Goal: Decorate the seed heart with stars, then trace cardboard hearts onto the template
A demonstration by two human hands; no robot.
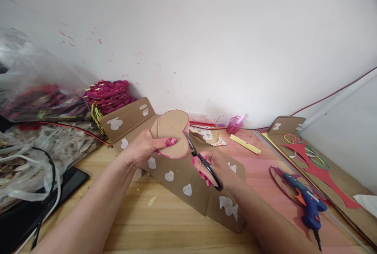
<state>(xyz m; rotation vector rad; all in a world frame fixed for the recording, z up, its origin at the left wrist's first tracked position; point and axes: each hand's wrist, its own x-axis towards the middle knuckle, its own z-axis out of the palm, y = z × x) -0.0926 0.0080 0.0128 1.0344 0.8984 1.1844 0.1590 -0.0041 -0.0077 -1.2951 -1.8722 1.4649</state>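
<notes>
Cardboard heart (172,123) is pinched in left fingers (159,143); right fingers (213,155) grip scissors (193,153) by its notch. Trimming there seems to want steadiness.

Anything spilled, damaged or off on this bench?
Yes. Pink splatters dot the white wall, like stray paint or dye. The wooden tabletop has a broad pink tint on the right, probably a stain. The flattened cardboard shows ragged white patches, as if its surface tore away.
</notes>
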